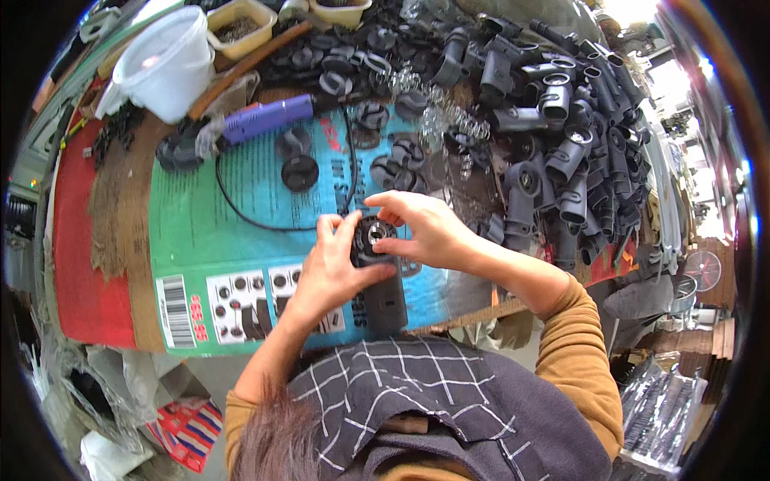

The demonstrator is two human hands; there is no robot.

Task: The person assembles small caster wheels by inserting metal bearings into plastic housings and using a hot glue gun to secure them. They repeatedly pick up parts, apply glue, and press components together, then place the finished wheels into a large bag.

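A dark plastic fitting [387,301] with a round socket head lies on the table's near edge in front of me. My left hand [337,260] grips the head from the left, its thumb across the front and its fingers along the far side. Inside the round opening sits a shiny metal coil spring [374,232]. My right hand [429,230] reaches in from the right, fingers bent, with its thumb at the spring; the fingertips partly hide the contact. Just beyond lie round black caps [300,172] and a purple power screwdriver [269,119] with a black cord.
Dark tubular fittings [573,152] are heaped at the right. Loose coil springs [465,124] lie at the far middle, beside more black caps. A white bucket [164,64] and a yellowish tub [241,28] stand far left. Printed cardboard [184,240] covers the tabletop.
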